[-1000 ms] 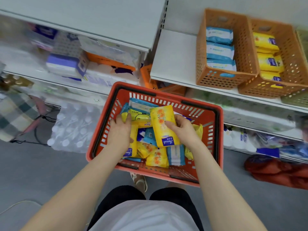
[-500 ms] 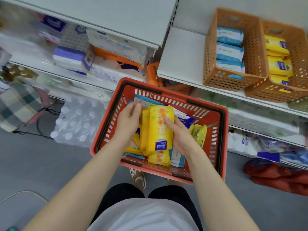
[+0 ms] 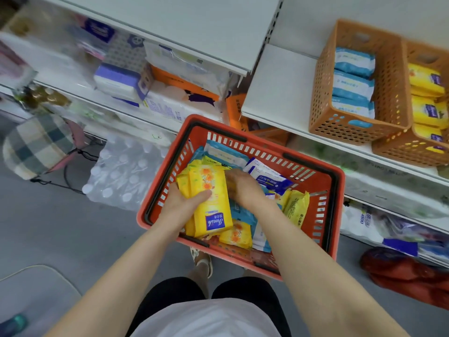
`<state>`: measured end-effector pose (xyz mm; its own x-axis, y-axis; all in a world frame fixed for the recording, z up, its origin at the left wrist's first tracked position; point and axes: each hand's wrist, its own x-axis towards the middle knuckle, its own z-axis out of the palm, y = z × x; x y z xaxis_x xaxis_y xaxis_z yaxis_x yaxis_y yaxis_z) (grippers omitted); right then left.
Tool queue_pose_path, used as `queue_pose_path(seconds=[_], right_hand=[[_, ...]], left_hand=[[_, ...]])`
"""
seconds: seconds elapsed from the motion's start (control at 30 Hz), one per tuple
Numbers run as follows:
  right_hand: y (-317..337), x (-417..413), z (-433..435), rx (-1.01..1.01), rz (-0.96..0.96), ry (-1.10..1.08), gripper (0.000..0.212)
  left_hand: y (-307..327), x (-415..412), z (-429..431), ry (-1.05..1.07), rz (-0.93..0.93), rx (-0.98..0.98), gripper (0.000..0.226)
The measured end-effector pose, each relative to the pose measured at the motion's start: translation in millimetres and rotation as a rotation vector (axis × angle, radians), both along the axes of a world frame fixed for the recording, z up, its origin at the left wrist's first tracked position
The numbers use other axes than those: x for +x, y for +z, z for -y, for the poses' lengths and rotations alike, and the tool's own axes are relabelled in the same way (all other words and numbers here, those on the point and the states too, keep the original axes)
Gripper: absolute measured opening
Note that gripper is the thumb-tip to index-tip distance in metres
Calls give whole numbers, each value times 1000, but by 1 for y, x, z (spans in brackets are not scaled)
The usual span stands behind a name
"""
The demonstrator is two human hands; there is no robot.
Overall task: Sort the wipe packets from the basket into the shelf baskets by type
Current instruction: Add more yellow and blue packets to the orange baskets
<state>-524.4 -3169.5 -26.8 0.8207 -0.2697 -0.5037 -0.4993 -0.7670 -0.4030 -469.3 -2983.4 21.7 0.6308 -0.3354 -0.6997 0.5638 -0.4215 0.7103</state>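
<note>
A red shopping basket (image 3: 313, 242) below me holds several yellow, light blue and dark blue wipe packets. My left hand (image 3: 181, 205) grips a stack of yellow packets (image 3: 209, 195) standing on edge in the basket. My right hand (image 3: 243, 188) is palm down in the basket just right of the stack, fingers among the packets; what it holds is hidden. On the shelf at the upper right stand two orange shelf baskets: the left one (image 3: 323, 98) holds light blue packets (image 3: 352, 83), the right one (image 3: 398, 152) holds yellow packets (image 3: 425, 96).
The white shelf (image 3: 279, 93) has bare room left of the orange baskets. A wrapped pack of water bottles (image 3: 121, 176) lies on the floor left of the red basket, and a red bag (image 3: 401, 276) at the lower right. Tissue packs fill the left shelves.
The yellow packet from my right hand has joined the stack in my left hand. My right hand let go of it and moved down into the basket beside the stack.
</note>
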Motion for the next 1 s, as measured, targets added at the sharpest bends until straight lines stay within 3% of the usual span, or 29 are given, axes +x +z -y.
queue_pose_path(seconds=[0.07, 0.2, 0.3, 0.37, 0.53, 0.67, 0.83, 0.9, 1.0], right_hand=[[-6, 6, -3, -85, -30, 19, 26], [6, -7, 7, -105, 48, -194, 34], [32, -29, 22, 91, 171, -557, 41], [57, -47, 26, 170, 331, -677, 43], [95, -66, 1, 332, 538, -504, 23], [79, -69, 0, 487, 564, -595, 20], [73, -72, -9, 388, 588, -498, 31], [74, -71, -13, 367, 593, -475, 32], [77, -70, -10, 490, 668, -571, 36]], left_hand=[[1, 4, 1, 42, 2, 12, 80], [4, 8, 5, 35, 15, 10, 71], [4, 8, 12, 64, 27, 8, 64], [4, 7, 21, 83, 28, -3, 68], [7, -1, 54, 78, 29, -80, 77], [10, -3, 65, 53, -11, -109, 73], [11, -2, 64, -61, -29, -69, 121], [17, -2, 66, -81, 8, -77, 117], [25, 4, 68, -59, 66, -111, 84]])
